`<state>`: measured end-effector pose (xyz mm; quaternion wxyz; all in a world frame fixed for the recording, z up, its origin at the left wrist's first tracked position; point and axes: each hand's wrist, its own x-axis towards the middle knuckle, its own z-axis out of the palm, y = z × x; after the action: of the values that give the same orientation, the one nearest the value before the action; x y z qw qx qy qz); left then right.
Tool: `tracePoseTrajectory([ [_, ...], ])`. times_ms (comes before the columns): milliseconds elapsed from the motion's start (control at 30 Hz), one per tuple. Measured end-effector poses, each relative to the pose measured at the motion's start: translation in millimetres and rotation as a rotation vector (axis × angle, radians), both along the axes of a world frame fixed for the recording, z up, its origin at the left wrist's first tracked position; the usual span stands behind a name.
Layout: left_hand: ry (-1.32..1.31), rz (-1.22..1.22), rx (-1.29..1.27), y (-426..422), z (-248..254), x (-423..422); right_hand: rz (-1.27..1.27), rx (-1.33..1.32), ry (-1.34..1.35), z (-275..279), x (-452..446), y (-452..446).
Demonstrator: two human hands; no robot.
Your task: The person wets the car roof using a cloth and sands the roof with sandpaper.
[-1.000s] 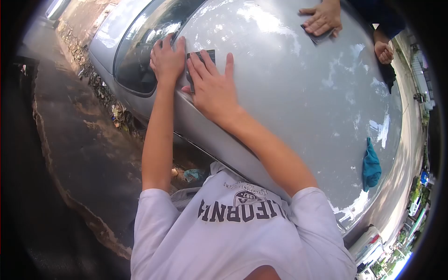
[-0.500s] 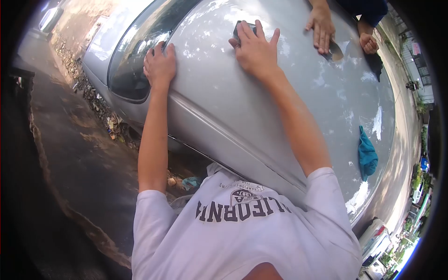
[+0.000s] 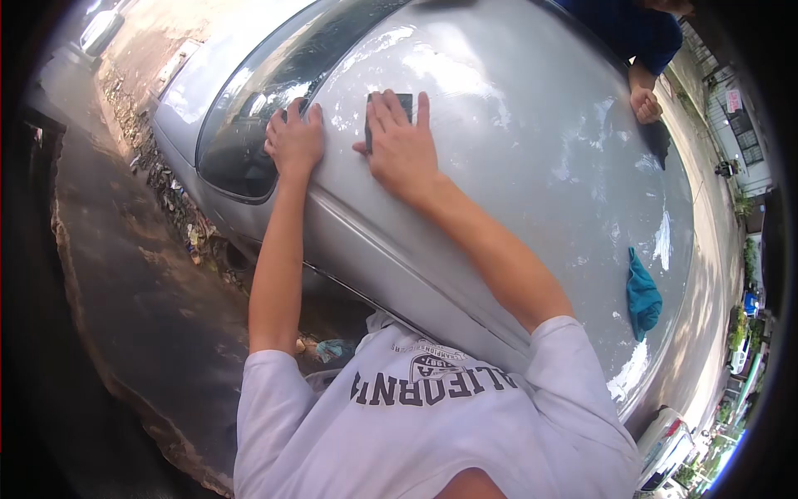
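My left hand (image 3: 295, 143) rests with spread fingers on the edge of the silver car roof (image 3: 515, 166), beside the dark window glass (image 3: 237, 145). It holds nothing. To its right, my right hand (image 3: 401, 145) lies on a dark flat pad (image 3: 404, 106) and presses it to the roof. The fingers cover much of the pad, and its corner shows past them. A teal cloth (image 3: 642, 295) lies crumpled on the roof at the right.
Across the roof stands a person in a dark blue sleeve (image 3: 628, 33), with a closed hand (image 3: 645, 106) near the far edge. Rubble (image 3: 187, 224) lines the ground at left. A white vehicle (image 3: 665, 449) stands at lower right.
My right hand went up and right with the pad, then came back down and left. My left hand stays near the window. The other person's flat hand has left the middle of the roof.
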<state>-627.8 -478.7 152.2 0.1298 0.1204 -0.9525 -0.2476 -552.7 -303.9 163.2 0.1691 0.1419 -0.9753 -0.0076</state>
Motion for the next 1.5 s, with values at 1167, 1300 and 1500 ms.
tracePoseTrajectory([
  [1167,0.240,-0.177,0.129,-57,-36,-13,0.115,-0.066,-0.069,4,-102,-3],
  [1300,0.224,-0.191,0.181,-58,-37,-14,0.401,-0.014,-0.132,5,-47,-37],
  [1500,0.224,-0.181,0.140,-59,-39,-16,-0.110,-0.124,-0.293,37,-154,46],
])
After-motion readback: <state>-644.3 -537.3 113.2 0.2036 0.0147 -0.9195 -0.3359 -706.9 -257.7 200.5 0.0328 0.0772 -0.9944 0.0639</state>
